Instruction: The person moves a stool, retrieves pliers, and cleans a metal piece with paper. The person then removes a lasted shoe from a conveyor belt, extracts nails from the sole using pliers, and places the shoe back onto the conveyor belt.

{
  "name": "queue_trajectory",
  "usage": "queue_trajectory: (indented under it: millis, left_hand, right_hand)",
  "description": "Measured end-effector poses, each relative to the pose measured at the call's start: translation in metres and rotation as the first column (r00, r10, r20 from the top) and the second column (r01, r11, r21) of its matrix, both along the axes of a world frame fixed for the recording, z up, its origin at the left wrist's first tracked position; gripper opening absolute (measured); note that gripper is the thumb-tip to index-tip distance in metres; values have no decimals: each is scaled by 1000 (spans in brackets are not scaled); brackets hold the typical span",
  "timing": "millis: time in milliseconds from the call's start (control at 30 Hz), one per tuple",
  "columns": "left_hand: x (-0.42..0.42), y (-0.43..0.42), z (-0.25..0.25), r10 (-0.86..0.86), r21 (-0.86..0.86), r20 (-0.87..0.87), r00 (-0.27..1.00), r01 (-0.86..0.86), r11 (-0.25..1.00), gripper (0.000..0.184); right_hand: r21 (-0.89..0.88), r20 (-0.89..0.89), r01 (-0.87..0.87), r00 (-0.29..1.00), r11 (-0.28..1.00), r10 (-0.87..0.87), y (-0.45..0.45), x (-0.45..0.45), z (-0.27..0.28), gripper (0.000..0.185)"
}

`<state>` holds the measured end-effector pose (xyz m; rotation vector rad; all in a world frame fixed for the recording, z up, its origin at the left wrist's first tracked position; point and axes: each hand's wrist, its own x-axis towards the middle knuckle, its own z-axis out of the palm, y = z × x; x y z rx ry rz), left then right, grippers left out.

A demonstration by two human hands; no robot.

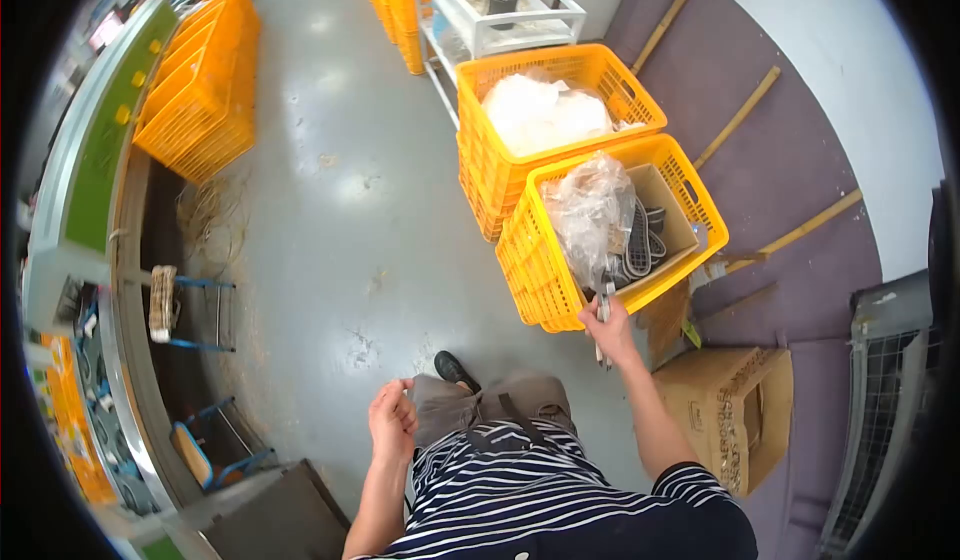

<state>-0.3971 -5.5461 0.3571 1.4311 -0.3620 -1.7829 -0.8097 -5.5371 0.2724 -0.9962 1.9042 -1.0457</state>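
Grey floor spans the room. At left stand orange crates, contents unclear. The left hand is loosely curled, its palm hidden. A yellow crate holds a clear plastic bag; at its near edge, the right hand grips a partly covered metallic tool. Inside the crate's right side, a carton contains dark, pale-edged items.

- Right hand gripping a slim tool at the near crate's rim;
- in that crate, a clear bag beside dark straps in a carton;
- left hand half curled by the trousers;
- just behind, another crate with a white bundle;
- over near the right forearm, a box.
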Motion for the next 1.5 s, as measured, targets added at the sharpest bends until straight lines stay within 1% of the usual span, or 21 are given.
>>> queue_trajectory:
  millis: [33, 67, 100, 167, 267, 333, 367, 433, 500, 567, 633, 667, 767, 867, 967, 1067, 1100, 1167, 1267, 1367, 1500]
  left_hand:
    - [0, -27, 4, -55, 9, 2, 998, 55, 998, 29]
    - [-5, -59, 8, -110, 6, 0, 994, 110, 994, 29]
    - [-12, -93, 10, -161, 0, -7, 987, 161, 987, 28]
    - [-24, -152, 17, -204, -71, -12, 979, 203, 977, 28]
    - [-37, -215, 18, -209, -116, -25, 978, 204, 972, 28]
    - [-46, -251, 13, -191, -98, -9, 982, 189, 977, 28]
    - [-48, -262, 7, -179, -78, 11, 984, 179, 981, 28]
    - [-53, -297, -10, -156, -43, 64, 986, 159, 986, 28]
    - [-54, -327, -23, -148, 51, 143, 979, 142, 989, 28]
    - [-53, -365, -30, -95, 90, 147, 985, 83, 992, 28]
    - [-69, -405, -27, -60, 102, 175, 983, 42, 994, 29]
    - [-80, -426, -21, -58, 90, 207, 977, 40, 995, 29]
    - [-113, -478, -10, -58, 73, 261, 964, 40, 997, 25]
    - [-139, -509, -10, -110, 104, 290, 951, 83, 991, 21]
    - [-158, -530, -13, -205, 168, 273, 940, 163, 972, 21]
    - [-178, -559, -7, -259, 187, 283, 923, 212, 959, 21]
    - [-183, -568, -5, -281, 187, 292, 914, 233, 954, 22]
    - [-191, -582, -3, -328, 179, 304, 895, 285, 942, 22]
    - [-211, -604, -7, -433, 162, 297, 851, 402, 901, 21]
    - [-253, -636, -7, -592, 149, 260, 763, 574, 805, 22]
    - [-334, -682, -9, -767, 38, 278, 578, 791, 610, 29]
  right_hand:
    - [-2, -10, 45, 999, 999, -45, -18, 0, 1, 23]
    - [-55, 35, 102, 994, 993, -100, -43, 3, 18, 22]
    - [-61, 34, 126, 992, 990, -124, -68, -4, 20, 22]
    - [-68, 29, 160, 987, 985, -159, -114, -25, 16, 21]
    - [-200, 72, 243, 970, 949, -233, -203, -56, 18, 19]
    - [-206, 108, 302, 953, 931, -285, -267, -81, 11, 20]
    - [-216, 130, 326, 944, 920, -304, -303, -97, 5, 21]
    - [-215, 98, 356, 934, 909, -342, -380, -132, -16, 20]
    - [-190, 117, 416, 909, 889, -400, -443, -163, -49, 21]
    - [-162, 160, 481, 875, 862, -458, -506, -193, -87, 24]
    - [-68, -139, 424, 893, 903, -429, -555, -231, -138, 26]
    - [-20, -284, 394, 879, 919, -384, -576, -240, -145, 27]
    - [140, -394, 444, 845, 885, -362, -620, -253, -158, 31]
    - [308, -421, 458, 852, 834, -312, -646, -254, -162, 32]
    - [329, -294, 419, 897, 846, -330, -651, -259, -186, 31]
    - [222, -91, 428, 904, 876, -418, -643, -259, -187, 27]
    - [145, 37, 438, 894, 887, -447, -639, -256, -179, 25]
    - [-11, 293, 487, 837, 874, -462, -625, -249, -152, 23]
    - [-71, 447, 468, 804, 881, -392, -609, -239, -85, 21]
    - [-163, 625, 480, 726, 862, -286, -596, -233, -37, 20]
    - [-227, 665, 413, 727, 882, -170, -579, -218, 16, 21]
